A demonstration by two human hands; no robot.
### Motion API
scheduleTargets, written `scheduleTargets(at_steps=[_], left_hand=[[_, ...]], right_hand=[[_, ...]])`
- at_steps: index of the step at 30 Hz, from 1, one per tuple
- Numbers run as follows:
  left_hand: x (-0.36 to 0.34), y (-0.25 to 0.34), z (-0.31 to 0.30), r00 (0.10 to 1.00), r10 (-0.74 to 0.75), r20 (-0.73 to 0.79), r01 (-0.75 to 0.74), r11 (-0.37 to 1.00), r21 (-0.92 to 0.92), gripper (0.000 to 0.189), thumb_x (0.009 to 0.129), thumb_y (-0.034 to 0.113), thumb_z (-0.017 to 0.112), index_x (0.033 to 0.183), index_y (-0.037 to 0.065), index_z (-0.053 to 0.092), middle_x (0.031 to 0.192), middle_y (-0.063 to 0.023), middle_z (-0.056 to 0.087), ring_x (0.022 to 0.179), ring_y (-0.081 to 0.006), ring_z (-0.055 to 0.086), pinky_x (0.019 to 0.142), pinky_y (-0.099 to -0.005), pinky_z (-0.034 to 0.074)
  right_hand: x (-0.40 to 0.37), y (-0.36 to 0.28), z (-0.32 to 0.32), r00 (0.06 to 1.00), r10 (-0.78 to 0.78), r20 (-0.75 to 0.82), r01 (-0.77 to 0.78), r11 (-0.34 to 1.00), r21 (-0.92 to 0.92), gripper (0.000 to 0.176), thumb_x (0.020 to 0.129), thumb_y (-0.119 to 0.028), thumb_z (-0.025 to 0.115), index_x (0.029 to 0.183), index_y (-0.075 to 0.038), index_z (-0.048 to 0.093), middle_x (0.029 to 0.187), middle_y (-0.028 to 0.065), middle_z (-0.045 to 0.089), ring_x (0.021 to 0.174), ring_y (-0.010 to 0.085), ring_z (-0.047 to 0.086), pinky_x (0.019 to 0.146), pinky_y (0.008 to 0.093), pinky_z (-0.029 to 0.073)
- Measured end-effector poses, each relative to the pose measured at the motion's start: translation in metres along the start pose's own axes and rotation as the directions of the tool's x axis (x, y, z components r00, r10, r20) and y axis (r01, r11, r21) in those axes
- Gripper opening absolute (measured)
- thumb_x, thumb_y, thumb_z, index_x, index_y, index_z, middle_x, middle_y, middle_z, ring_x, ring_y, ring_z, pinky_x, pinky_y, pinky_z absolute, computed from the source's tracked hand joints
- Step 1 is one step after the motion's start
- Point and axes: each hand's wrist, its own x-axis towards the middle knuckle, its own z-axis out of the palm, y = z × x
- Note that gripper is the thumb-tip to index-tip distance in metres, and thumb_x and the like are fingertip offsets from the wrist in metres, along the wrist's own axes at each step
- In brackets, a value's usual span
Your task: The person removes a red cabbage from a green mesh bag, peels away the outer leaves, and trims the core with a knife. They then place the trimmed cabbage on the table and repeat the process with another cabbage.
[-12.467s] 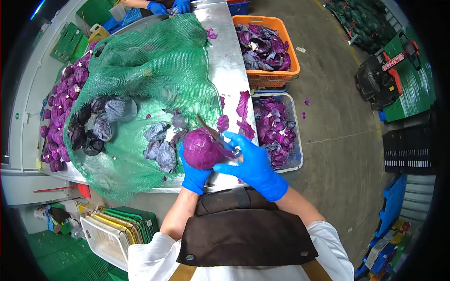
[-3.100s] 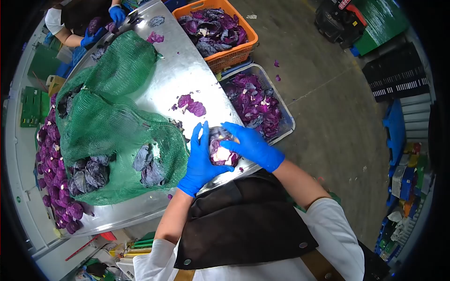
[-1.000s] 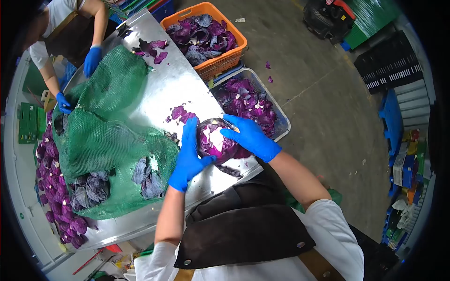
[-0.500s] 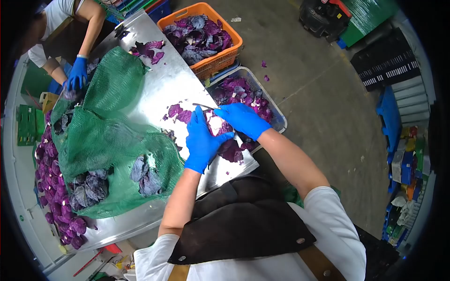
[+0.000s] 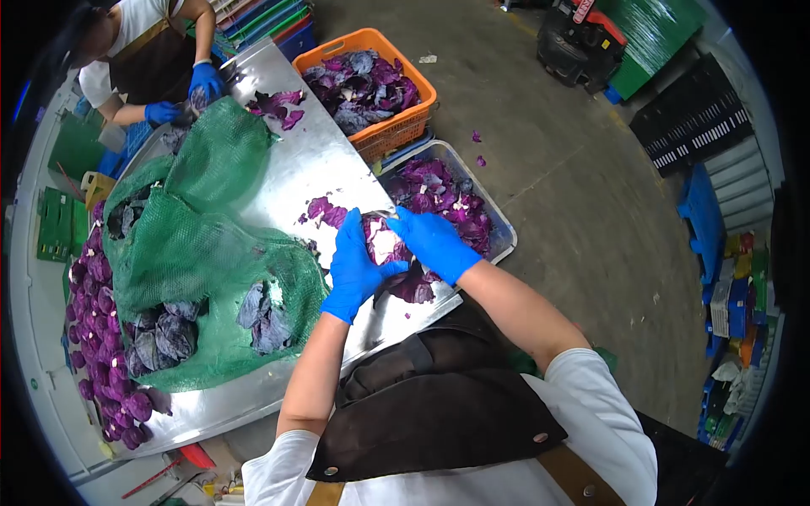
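A red cabbage (image 5: 385, 245) with a pale cut patch facing up sits between my gloved hands at the table's right edge. My left hand (image 5: 353, 271) is closed around its left side, thumb reaching across the near side. In my right hand (image 5: 435, 246) is a knife (image 5: 379, 213), its thin blade pointing left over the far side of the cabbage; the handle is hidden in the glove. Loose purple leaves (image 5: 413, 287) lie just below the cabbage, and more leaf scraps (image 5: 324, 211) rest on the metal beyond my left hand.
Green mesh sacks (image 5: 202, 253) with cabbages cover much of the metal table (image 5: 316, 160). Many peeled cabbages (image 5: 105, 337) line the left edge. An orange crate (image 5: 388, 135) and a grey tub (image 5: 504, 228) hold leaves. Across the table, a co-worker's gloved hand (image 5: 205, 83) holds a cabbage.
The whole view has shifted slightly, with the table lower in frame. My hands stay around the cabbage, and the knife blade now lies closer to it. The co-worker's hands have moved apart.
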Motion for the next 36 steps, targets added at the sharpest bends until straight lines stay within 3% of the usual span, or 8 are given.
scheduleTargets(at_steps=[6, 7, 10, 15, 18, 26, 34, 36], left_hand=[[0.004, 0.004, 0.003, 0.992, 0.128, 0.007, -0.128, 0.991, 0.029, 0.124, 0.052, 0.047, 0.093, 0.149, 0.0, 0.031, 0.148, -0.0251, 0.039, 0.135, -0.0419, 0.041, 0.113, -0.0453, 0.036], [-0.007, 0.003, -0.001, 0.977, 0.212, 0.031, -0.214, 0.973, 0.091, 0.122, 0.052, 0.046, 0.093, 0.149, 0.002, 0.032, 0.146, -0.0253, 0.042, 0.134, -0.0432, 0.042, 0.114, -0.0452, 0.035], [-0.013, -0.014, -0.005, 0.993, 0.118, -0.01, -0.118, 0.966, -0.231, 0.123, 0.052, 0.045, 0.093, 0.149, 0.002, 0.031, 0.151, -0.0223, 0.037, 0.14, -0.0399, 0.037, 0.117, -0.0461, 0.031], [0.02, -0.019, -0.042, 0.907, 0.297, 0.3, -0.298, 0.954, -0.043, 0.126, 0.053, 0.038, 0.094, 0.152, 0.0, 0.027, 0.157, -0.0247, 0.026, 0.147, -0.0425, 0.021, 0.121, -0.0453, 0.022], [0.015, -0.018, -0.04, 0.977, 0.151, 0.152, -0.162, 0.985, 0.061, 0.127, 0.053, 0.038, 0.093, 0.15, -0.005, 0.025, 0.157, -0.0279, 0.023, 0.147, -0.0439, 0.019, 0.121, -0.0471, 0.02], [0.01, 0.02, -0.002, 0.996, -0.038, -0.081, 0.05, 0.987, 0.152, 0.137, 0.054, 0.054, 0.091, 0.15, -0.008, 0.015, 0.151, -0.0345, 0.027, 0.14, -0.0477, 0.03, 0.112, -0.0519, 0.032], [-0.007, 0.036, -0.004, 0.996, -0.029, -0.081, 0.051, 0.957, 0.284, 0.13, 0.055, 0.044, 0.091, 0.15, -0.006, 0.019, 0.148, -0.0307, 0.035, 0.136, -0.0458, 0.037, 0.111, -0.0495, 0.034], [-0.019, 0.022, -0.005, 0.994, -0.026, -0.109, 0.039, 0.992, 0.122, 0.131, 0.054, 0.039, 0.092, 0.152, -0.005, 0.018, 0.149, -0.0311, 0.033, 0.138, -0.0464, 0.034, 0.114, -0.0505, 0.03]], right_hand=[[0.068, 0.072, 0.009, 0.979, 0.17, -0.113, -0.168, 0.985, 0.031, 0.061, 0.098, -0.054, 0.046, 0.101, 0.002, 0.071, 0.106, 0.029, 0.067, 0.1, 0.0411, 0.066, 0.082, 0.0499, 0.054], [0.058, 0.066, -0.003, 0.915, 0.345, 0.209, -0.38, 0.911, 0.162, 0.065, 0.097, -0.055, 0.048, 0.103, 0.006, 0.068, 0.105, 0.0316, 0.066, 0.096, 0.0401, 0.068, 0.075, 0.0461, 0.058], [0.038, 0.068, 0.022, 0.95, 0.306, 0.067, -0.31, 0.894, 0.323, 0.073, 0.093, -0.063, 0.052, 0.1, 0.009, 0.066, 0.093, 0.0292, 0.068, 0.083, 0.039, 0.07, 0.07, 0.0472, 0.055], [0.014, 0.033, -0.02, 0.923, -0.068, -0.379, 0.121, 0.986, 0.118, 0.065, 0.088, -0.048, 0.068, 0.134, -0.004, 0.055, 0.116, 0.0228, 0.067, 0.1, 0.0334, 0.068, 0.085, 0.0412, 0.053], [-0.004, 0.01, -0.017, 0.982, -0.186, -0.007, 0.182, 0.95, 0.255, 0.063, 0.089, -0.043, 0.068, 0.136, -0.002, 0.052, 0.123, 0.023, 0.064, 0.11, 0.0379, 0.063, 0.09, 0.0435, 0.051], [-0.001, -0.026, -0.025, 0.992, -0.029, 0.126, 0.039, 0.996, -0.079, 0.069, 0.094, -0.05, 0.055, 0.148, -0.011, 0.038, 0.121, 0.0244, 0.063, 0.093, 0.0409, 0.067, 0.076, 0.0495, 0.054], [0.091, 0.05, -0.006, 0.971, 0.127, 0.204, -0.145, 0.987, 0.073, 0.063, 0.09, -0.055, 0.057, 0.127, -0.003, 0.059, 0.108, 0.0291, 0.066, 0.105, 0.0409, 0.065, 0.09, 0.0471, 0.051], [0.076, 0.043, 0.015, 0.999, -0.012, -0.031, 0.018, 0.978, 0.208, 0.063, 0.086, -0.049, 0.066, 0.127, -0.003, 0.057, 0.103, 0.0307, 0.066, 0.1, 0.0438, 0.065, 0.086, 0.0492, 0.052]])
